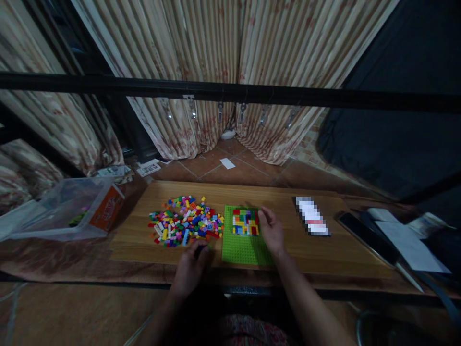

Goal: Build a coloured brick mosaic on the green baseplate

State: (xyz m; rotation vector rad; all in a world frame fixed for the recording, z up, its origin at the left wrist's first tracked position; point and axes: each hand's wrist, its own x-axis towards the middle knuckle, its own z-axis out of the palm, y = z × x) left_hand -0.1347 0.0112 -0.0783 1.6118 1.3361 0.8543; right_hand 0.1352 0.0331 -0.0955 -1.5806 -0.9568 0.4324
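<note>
A green studded baseplate [245,252] lies on the wooden board, with a block of mixed-colour toy bricks [245,222] built on its upper part. My right hand [272,232] is over the plate's right side, its closed fingertips at the upper right corner of the built bricks. Whatever those fingertips hold is too small to make out. My left hand [190,268] is closed in a pinch at the near edge of a heap of loose toy bricks [190,221]. Something dark shows between its thumb and finger, but its kind is unclear.
The wooden board [133,235] also carries a phone with a pixelated screen [311,216] and a dark phone [367,238] at the right. A clear plastic bin [68,211] with an orange label stands left. Papers [410,245] lie far right. A black bar [216,90] crosses ahead.
</note>
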